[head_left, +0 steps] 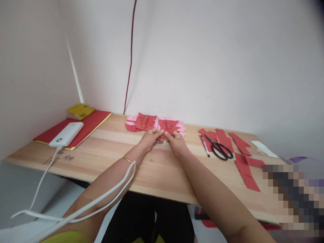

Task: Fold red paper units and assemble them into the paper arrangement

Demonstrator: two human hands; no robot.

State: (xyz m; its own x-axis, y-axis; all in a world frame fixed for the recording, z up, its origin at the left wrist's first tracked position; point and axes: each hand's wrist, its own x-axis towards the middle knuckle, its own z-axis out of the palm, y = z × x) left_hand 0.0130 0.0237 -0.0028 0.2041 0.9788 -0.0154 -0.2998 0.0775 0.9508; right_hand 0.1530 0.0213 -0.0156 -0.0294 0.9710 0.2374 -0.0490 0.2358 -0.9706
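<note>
Both hands meet near the middle of the wooden table, pinching a small piece of red paper (167, 133) between thumbs and fingers. My left hand (151, 139) grips its left side, and my right hand (176, 142) has the right side. Part of the paper is covered by my fingers. Just behind it lie folded, pointed red paper pieces (146, 121) and pink paper pieces (181, 128), grouped in rows against the wall side.
Black-handled scissors (219, 148) and a pen (205, 145) lie right among red paper strips (247, 175). A white power bank (66, 134) with a cable rests on red sheets (97, 121) at left, near a yellow packet (80, 111). The cable crosses my left arm.
</note>
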